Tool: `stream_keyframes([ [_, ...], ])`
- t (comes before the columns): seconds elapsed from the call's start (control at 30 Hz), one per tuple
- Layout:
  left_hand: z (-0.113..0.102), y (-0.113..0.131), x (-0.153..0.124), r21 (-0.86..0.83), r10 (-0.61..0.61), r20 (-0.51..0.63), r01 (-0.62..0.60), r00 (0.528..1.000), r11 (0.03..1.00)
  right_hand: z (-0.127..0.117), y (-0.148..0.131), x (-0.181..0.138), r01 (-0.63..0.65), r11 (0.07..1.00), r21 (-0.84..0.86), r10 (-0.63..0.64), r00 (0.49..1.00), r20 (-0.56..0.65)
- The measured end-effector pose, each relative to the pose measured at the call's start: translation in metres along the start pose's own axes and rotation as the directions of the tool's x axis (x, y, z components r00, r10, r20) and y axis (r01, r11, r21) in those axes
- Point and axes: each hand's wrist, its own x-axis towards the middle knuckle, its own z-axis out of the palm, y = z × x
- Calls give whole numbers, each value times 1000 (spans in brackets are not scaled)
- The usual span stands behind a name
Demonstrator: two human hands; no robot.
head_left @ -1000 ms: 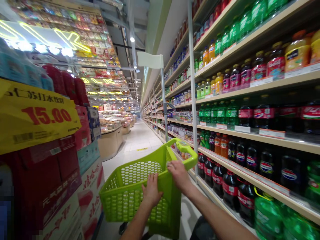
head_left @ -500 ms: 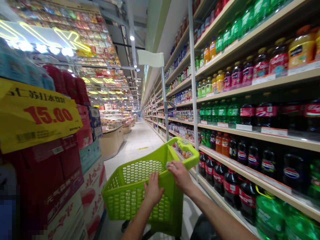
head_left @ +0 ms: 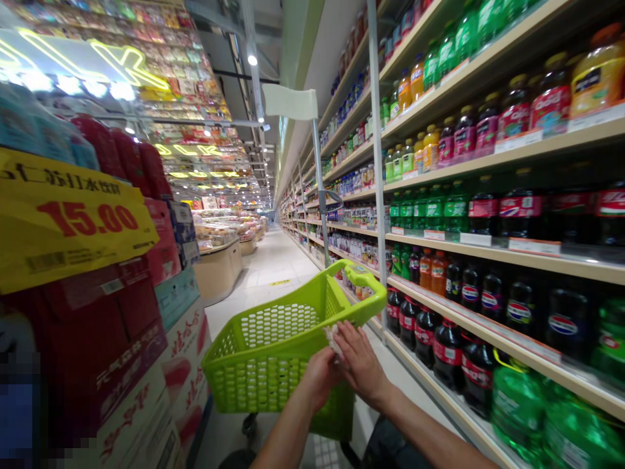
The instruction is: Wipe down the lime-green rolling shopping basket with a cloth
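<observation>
A bright green plastic shopping cart [head_left: 273,365] stands before me, its curved handle [head_left: 374,296] toward the shelves. My left hand [head_left: 322,376] and my right hand [head_left: 362,365] meet at the cart's near side, just below the rim. Between them is a small crumpled whitish cloth or tissue [head_left: 331,337]; its exact kind is unclear. The right hand's fingers lie over it, pressed together. From below, the left hand closes on it, with its fingertips partly hidden behind the right hand. No goods show in the visible part of the basket.
Shelves of soda bottles [head_left: 430,332] run along the right. Stacked drink cartons [head_left: 170,378] with a yellow price sign [head_left: 73,218] stand close on the left. A grey post [head_left: 319,189] with a blank sign rises beyond the cart. Display bins [head_left: 217,267] line the pale aisle floor [head_left: 278,260].
My left hand has left the basket's side and moved right to meet my right hand. The right hand has shifted slightly down and right, and more of the whitish cloth shows.
</observation>
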Motion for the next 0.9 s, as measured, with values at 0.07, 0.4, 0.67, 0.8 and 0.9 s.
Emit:
stream_keyframes([
  [0.07,-7,10,1,239,52,-23,-45,998,970,-8,19,6,-1,1000,-7,0,995,-96],
  [0.4,-87,1,17,972,216,-181,141,960,188,5,53,-5,12,1000,-18,-13,996,-89],
  [0.67,-78,0,9,988,191,-148,138,970,62,-6,47,-8,38,998,-52,-45,990,-135],
  [0.8,-72,0,6,988,174,-150,140,973,65,-8,56,3,32,998,-49,-38,990,-132],
  [0.9,-69,0,5,991,180,-128,120,975,53,10,45,-25,201,979,15,-202,978,48],
])
